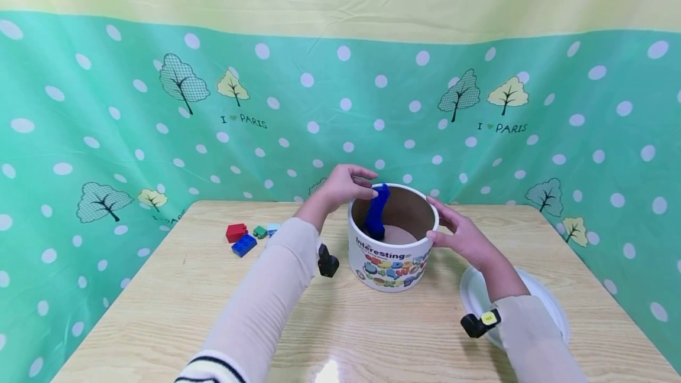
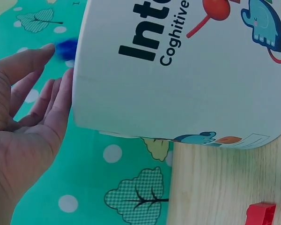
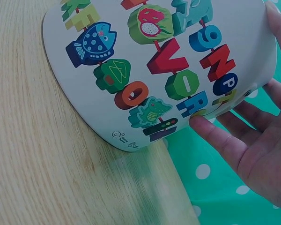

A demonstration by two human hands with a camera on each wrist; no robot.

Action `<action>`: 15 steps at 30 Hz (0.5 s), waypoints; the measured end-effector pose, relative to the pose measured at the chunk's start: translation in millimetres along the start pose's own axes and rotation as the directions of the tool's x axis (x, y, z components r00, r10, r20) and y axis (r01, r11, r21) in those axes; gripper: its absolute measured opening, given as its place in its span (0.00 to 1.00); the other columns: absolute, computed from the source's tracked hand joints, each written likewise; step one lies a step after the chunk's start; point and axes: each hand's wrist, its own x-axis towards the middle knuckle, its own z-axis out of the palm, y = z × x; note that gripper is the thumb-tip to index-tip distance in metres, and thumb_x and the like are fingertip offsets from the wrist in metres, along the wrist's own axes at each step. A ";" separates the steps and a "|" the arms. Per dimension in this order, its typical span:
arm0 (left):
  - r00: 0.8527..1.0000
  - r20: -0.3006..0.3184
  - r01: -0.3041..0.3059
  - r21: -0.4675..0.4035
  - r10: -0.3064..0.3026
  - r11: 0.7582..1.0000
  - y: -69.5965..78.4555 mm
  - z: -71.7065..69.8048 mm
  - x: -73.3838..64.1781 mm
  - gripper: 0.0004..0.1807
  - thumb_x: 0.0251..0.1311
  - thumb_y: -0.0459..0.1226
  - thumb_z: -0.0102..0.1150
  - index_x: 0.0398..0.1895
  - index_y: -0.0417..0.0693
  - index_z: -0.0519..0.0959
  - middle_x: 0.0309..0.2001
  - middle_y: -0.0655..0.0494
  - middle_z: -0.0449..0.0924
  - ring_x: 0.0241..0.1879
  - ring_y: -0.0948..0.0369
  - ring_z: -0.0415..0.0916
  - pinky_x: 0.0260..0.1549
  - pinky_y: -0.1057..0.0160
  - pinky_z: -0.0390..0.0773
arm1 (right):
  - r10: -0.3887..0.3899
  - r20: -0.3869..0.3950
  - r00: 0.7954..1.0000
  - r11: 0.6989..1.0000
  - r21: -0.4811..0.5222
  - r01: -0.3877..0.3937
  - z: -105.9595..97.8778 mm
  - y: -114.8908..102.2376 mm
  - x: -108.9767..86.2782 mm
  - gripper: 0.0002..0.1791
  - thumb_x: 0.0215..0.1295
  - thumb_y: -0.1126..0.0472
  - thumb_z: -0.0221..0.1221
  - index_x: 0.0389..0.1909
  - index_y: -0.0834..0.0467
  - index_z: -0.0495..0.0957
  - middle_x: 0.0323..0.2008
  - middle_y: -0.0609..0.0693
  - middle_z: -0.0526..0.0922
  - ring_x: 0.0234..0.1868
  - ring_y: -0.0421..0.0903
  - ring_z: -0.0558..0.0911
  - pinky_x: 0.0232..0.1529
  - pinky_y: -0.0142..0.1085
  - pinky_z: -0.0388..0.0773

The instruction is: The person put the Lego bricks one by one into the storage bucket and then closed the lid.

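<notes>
A white round bucket [image 1: 391,259] printed with colourful letters and animals stands upright on the table. My left hand [image 1: 348,187] is over its left rim. In the left wrist view that hand [image 2: 35,103] has thumb and fingers apart, with a blurred blue object [image 2: 67,49] just past the thumb tip. In the head view the blue object [image 1: 376,213] shows as a long streak from beside the thumb down into the bucket; its exact shape is lost in blur. My right hand [image 1: 460,235] holds the bucket's right side, thumb in front and fingers around the side and rim.
On the table [image 1: 213,306], left of the bucket, lie a red block [image 1: 236,232], a blue block [image 1: 244,245], a small green block [image 1: 259,231] and a light blue piece [image 1: 273,229], partly behind my left sleeve. A white round lid [image 1: 550,300] lies under my right forearm. A patterned curtain hangs behind.
</notes>
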 end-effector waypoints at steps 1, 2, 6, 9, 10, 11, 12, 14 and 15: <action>1.000 -0.002 -0.002 -0.006 0.002 1.000 -0.4 -0.5 -0.5 0.21 0.54 0.31 0.70 0.53 0.45 0.81 0.54 0.43 0.80 0.51 0.54 0.79 0.50 0.57 0.79 | -0.002 0.001 1.000 1.000 -0.002 0.002 -0.1 0.0 0.1 0.44 0.63 0.53 0.65 0.77 0.44 0.53 0.72 0.58 0.60 0.70 0.63 0.59 0.58 0.59 0.71; 1.000 -0.004 -0.005 -0.013 0.005 1.000 -0.8 -1.0 -0.9 0.21 0.54 0.31 0.70 0.53 0.45 0.81 0.54 0.43 0.80 0.51 0.54 0.79 0.50 0.57 0.79 | -0.002 0.001 1.000 1.000 -0.005 0.002 0.1 -0.2 0.2 0.44 0.63 0.53 0.65 0.77 0.44 0.52 0.72 0.58 0.60 0.70 0.64 0.59 0.58 0.59 0.71; 1.000 -0.018 -0.023 -0.026 0.023 0.999 -1.1 -3.1 -4.2 0.19 0.54 0.31 0.70 0.51 0.46 0.82 0.52 0.46 0.81 0.51 0.55 0.79 0.49 0.58 0.80 | 0.000 0.001 1.000 1.000 -0.006 0.000 0.5 -0.8 0.2 0.45 0.63 0.53 0.65 0.77 0.43 0.52 0.72 0.58 0.60 0.70 0.64 0.59 0.58 0.60 0.70; 0.999 -0.026 -0.040 -0.038 0.039 0.998 -2.6 -5.0 -6.3 0.19 0.54 0.32 0.71 0.51 0.47 0.82 0.49 0.51 0.82 0.51 0.56 0.79 0.50 0.58 0.80 | 0.002 0.000 1.000 1.000 -0.009 -0.002 0.5 -0.7 0.2 0.44 0.63 0.52 0.65 0.77 0.43 0.52 0.72 0.58 0.60 0.70 0.64 0.58 0.58 0.60 0.70; 0.999 -0.029 -0.045 -0.043 0.044 0.998 -3.6 -5.6 -6.8 0.19 0.54 0.32 0.71 0.50 0.47 0.82 0.48 0.52 0.82 0.50 0.57 0.79 0.50 0.58 0.79 | 0.002 0.000 1.000 1.000 -0.010 -0.002 0.5 -0.5 0.4 0.44 0.63 0.52 0.65 0.77 0.43 0.52 0.72 0.58 0.60 0.70 0.64 0.58 0.58 0.59 0.70; 0.998 -0.029 -0.049 -0.051 0.048 0.997 -4.7 -6.2 -7.6 0.19 0.54 0.33 0.71 0.50 0.47 0.82 0.48 0.52 0.82 0.50 0.57 0.79 0.50 0.58 0.79 | 0.003 0.001 1.000 1.000 -0.010 -0.002 0.4 -0.3 0.5 0.44 0.63 0.52 0.65 0.77 0.43 0.52 0.72 0.58 0.60 0.71 0.64 0.58 0.58 0.59 0.71; 0.998 -0.030 -0.056 -0.059 0.054 0.997 -6.2 -6.7 -8.4 0.19 0.54 0.33 0.71 0.51 0.47 0.82 0.48 0.53 0.82 0.50 0.57 0.79 0.50 0.58 0.79 | 0.005 0.002 1.000 1.000 -0.010 -0.005 0.4 -0.1 0.8 0.44 0.64 0.52 0.65 0.77 0.42 0.52 0.72 0.58 0.60 0.71 0.64 0.58 0.58 0.59 0.71; 0.997 -0.029 -0.070 -0.087 0.068 0.994 -9.6 -7.7 -10.3 0.19 0.54 0.32 0.71 0.51 0.47 0.82 0.48 0.52 0.83 0.51 0.57 0.79 0.51 0.58 0.79 | 0.009 0.001 1.000 1.000 -0.011 -0.009 0.5 0.2 1.3 0.44 0.64 0.52 0.65 0.77 0.42 0.52 0.72 0.58 0.59 0.71 0.64 0.58 0.57 0.58 0.72; 0.997 -0.032 -0.077 -0.103 0.074 0.992 -11.4 -8.1 -11.7 0.19 0.54 0.32 0.70 0.51 0.46 0.82 0.48 0.51 0.82 0.51 0.56 0.79 0.51 0.58 0.79 | 0.006 0.002 1.000 1.000 -0.011 -0.006 0.4 0.4 1.5 0.44 0.64 0.52 0.65 0.77 0.43 0.52 0.72 0.58 0.59 0.70 0.64 0.58 0.57 0.58 0.72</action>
